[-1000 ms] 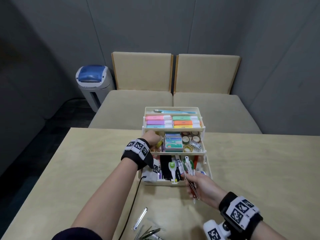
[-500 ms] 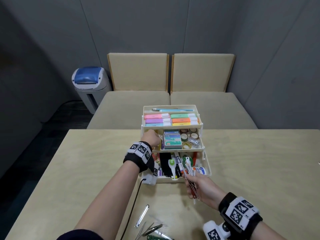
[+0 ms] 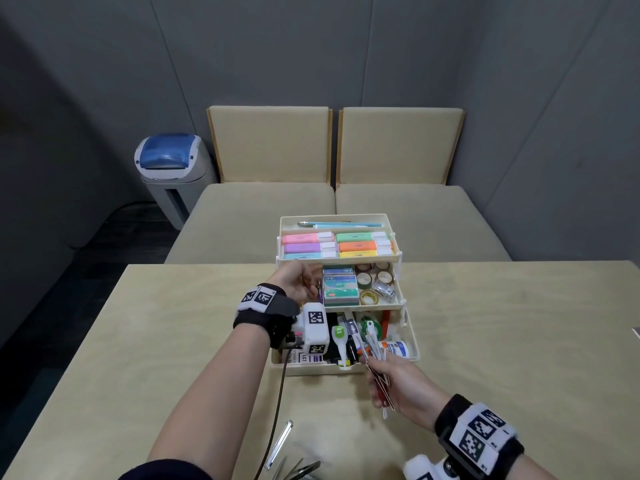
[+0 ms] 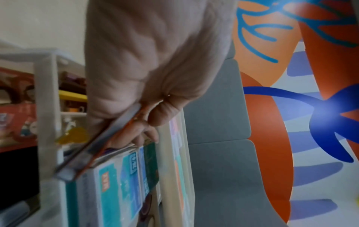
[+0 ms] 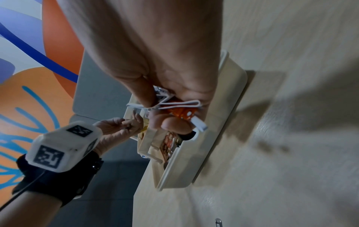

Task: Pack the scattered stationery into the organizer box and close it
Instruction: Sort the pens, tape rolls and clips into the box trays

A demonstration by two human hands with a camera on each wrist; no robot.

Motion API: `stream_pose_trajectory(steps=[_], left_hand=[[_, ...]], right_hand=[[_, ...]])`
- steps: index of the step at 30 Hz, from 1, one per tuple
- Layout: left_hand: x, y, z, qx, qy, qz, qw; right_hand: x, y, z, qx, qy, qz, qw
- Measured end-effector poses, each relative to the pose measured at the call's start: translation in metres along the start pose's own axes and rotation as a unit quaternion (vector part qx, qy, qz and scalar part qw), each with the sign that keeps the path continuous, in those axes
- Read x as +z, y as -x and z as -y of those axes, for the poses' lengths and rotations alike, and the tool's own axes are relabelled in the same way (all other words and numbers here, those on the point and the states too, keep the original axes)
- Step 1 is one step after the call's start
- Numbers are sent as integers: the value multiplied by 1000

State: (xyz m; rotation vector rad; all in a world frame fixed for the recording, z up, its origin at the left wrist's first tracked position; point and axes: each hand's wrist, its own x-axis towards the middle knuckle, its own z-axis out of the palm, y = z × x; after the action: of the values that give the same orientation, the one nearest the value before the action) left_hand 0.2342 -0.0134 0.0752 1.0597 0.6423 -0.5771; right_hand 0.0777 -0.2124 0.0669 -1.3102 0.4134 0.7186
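Right hand (image 3: 398, 382) clutches thin flat sticks (image 3: 375, 351) (white, red) over plastic organizer box (image 3: 414, 351).
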Motion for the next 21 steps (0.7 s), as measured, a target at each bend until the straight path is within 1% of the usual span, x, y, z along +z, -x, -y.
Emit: stream_pose_trajectory(steps=[6,10,13,15,17,21], left_hand=[[7,-12,6,41,-16,-5,999],[7,-17,4,34,-51,-26,998],[5,-14,-1,18,-71,-26,997],[4,-12,-3,8,-70,-27,997],[5,-8,-5,-4,-52,-16,999],[3,0,-5,-8,-22,7,1000]], right_hand=[[2,-5,-4,12,2,16,1000],[3,-10,-10,25,2,27,999],[5,-12,-8,24,-11,30,999],[8,-11,-2,9,-14,18,1000],[12,-13,8,-21,-9,-8,1000],[24,-28,43,-87,-7,-31,996]])
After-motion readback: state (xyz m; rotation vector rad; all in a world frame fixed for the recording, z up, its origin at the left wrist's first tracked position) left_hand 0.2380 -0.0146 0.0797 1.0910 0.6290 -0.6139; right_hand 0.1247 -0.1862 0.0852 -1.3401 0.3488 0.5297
